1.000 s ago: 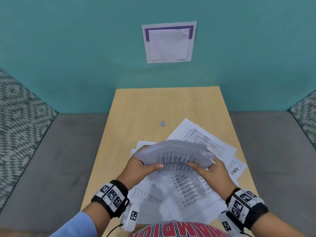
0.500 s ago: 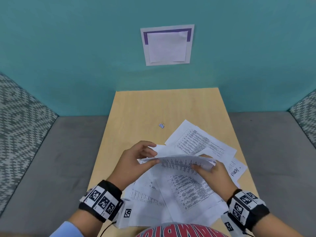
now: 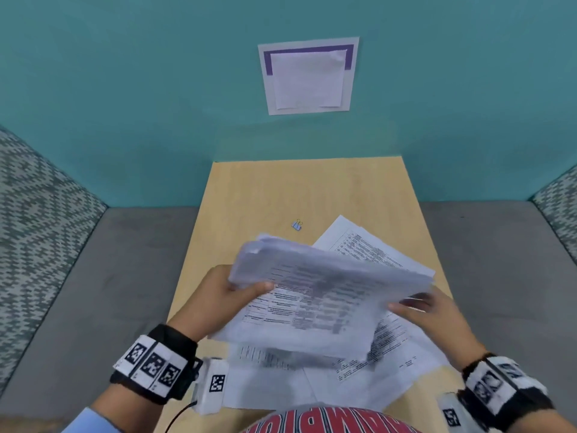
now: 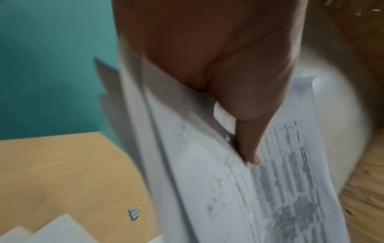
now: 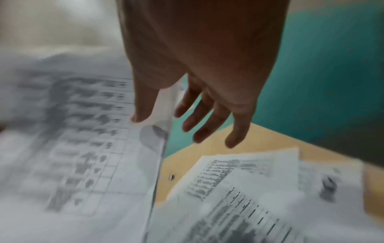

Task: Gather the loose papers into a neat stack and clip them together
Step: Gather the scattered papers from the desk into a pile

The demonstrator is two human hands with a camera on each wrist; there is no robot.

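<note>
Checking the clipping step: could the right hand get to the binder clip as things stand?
Probably yes: the right hand is open, and the clip lies on bare table, though the left hand's papers hang between.

I judge this an office-type booth or study nook. I sit at a narrow light-wood table (image 3: 274, 195) set against a plain teal wall (image 3: 125, 89), on which a paper notice (image 3: 307, 75) with a purple band is posted. A grey upholstered bench seat (image 3: 103, 276) runs along both sides of the table, with patterned woven panels (image 3: 37, 207) rising at the outer edges. Printed sheets (image 3: 368, 245) carrying tables of text lie spread over the tabletop, and a small binder clip (image 3: 297, 225) rests beside them.
</note>
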